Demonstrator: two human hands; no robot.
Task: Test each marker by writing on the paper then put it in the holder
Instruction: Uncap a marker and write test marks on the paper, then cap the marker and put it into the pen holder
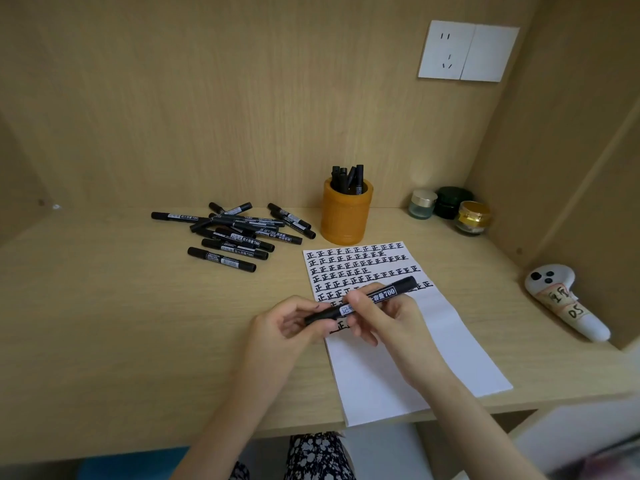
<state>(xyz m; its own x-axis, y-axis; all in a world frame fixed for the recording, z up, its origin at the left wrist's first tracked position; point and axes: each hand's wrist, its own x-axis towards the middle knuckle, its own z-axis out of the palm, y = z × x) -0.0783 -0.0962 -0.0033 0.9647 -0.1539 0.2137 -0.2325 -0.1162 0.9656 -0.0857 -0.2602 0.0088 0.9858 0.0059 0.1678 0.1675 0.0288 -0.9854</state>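
One marker [382, 294] is in work, held in both hands just above the paper [450, 358] and slanted, with its far end towards the back right.

Left hand [280, 323]: fingers curled, pinching the near end of the barrel.
Right hand [388, 317]: thumb and forefinger pinch the middle over the label, the other fingers curled beneath.

Gripping two different parts of the barrel suggests a cap being pulled off or pushed on. I cannot tell which, because my fingers hide the joint.

The paper lies lengthwise from just in front of the holder [346, 220] to the front edge of the surface [138, 323], which it overhangs a little. Rows of test characters fill its far half, and the last one sits directly under my hands. The marker is therefore already over the next blank spot.

The holder stands near the back edge, about mid-way along and touching distance from the top of the paper. Several capped markers [348, 178] stand in it. I judge these to be the tested ones.

A loose pile [239, 233] of a dozen or so lies to the left of the holder, near the back edge and well apart from the paper. It is probably the untested stock, kept on the opposite side so the two lots don't mix.
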